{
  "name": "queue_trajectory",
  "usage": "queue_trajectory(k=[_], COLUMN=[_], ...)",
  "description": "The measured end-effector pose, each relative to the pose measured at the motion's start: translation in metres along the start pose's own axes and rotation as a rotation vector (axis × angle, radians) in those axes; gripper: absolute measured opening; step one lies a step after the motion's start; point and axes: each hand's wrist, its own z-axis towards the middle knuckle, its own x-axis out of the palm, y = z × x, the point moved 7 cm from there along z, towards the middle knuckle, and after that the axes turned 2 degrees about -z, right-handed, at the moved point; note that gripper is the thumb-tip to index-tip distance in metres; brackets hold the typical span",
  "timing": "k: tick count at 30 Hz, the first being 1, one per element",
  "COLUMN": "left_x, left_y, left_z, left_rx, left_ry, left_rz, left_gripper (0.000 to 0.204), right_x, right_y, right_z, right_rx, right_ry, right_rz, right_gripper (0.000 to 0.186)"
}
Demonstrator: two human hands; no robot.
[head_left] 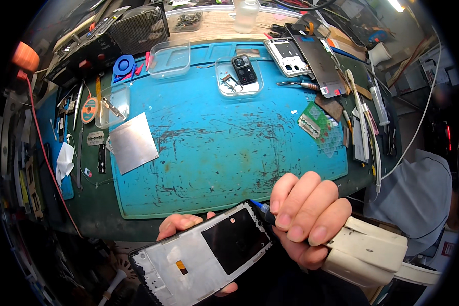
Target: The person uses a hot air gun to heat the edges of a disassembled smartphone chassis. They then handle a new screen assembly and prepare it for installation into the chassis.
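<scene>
My left hand (178, 223) is closed round a phone frame (163, 260), fingers at its far edge and a fingertip below. The frame is tilted in the hand, with its silver plate and a black rectangular area facing up. Black residue or adhesive lines its two short ends. In my right hand (308, 214) is a cream-coloured handheld glue dispenser (364, 252), fingers curled round its front. Its blue needle tip (257, 204) is at the frame's upper right corner; whether it touches is too small to tell.
A blue work mat (214, 168) covers the bench, with a metal plate (134, 143) on its left. Farther back stand a clear tray (169, 60) and a tray with a camera cover (244, 69). Phone parts (288, 57), blades (309, 126) and tools crowd the right side.
</scene>
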Motion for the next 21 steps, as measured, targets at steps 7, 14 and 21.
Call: queue_trajectory(k=[7, 14, 21], left_x=[-0.006, 0.000, 0.007], left_y=[0.004, 0.000, 0.002], left_z=[-0.004, 0.001, 0.002], left_rx=[-0.129, 0.002, 0.025], left_ry=[-0.059, -0.024, -0.066], left_rz=[0.044, 0.011, 0.037], left_gripper=[0.120, 0.121, 0.118], right_x=[0.000, 0.001, 0.001], right_y=[0.000, 0.001, 0.005], right_z=[0.001, 0.002, 0.002], right_rx=[0.003, 0.026, 0.034], right_ry=[-0.009, 0.003, 0.035], right_rz=[-0.011, -0.035, -0.081], right_gripper=[0.018, 0.017, 0.017])
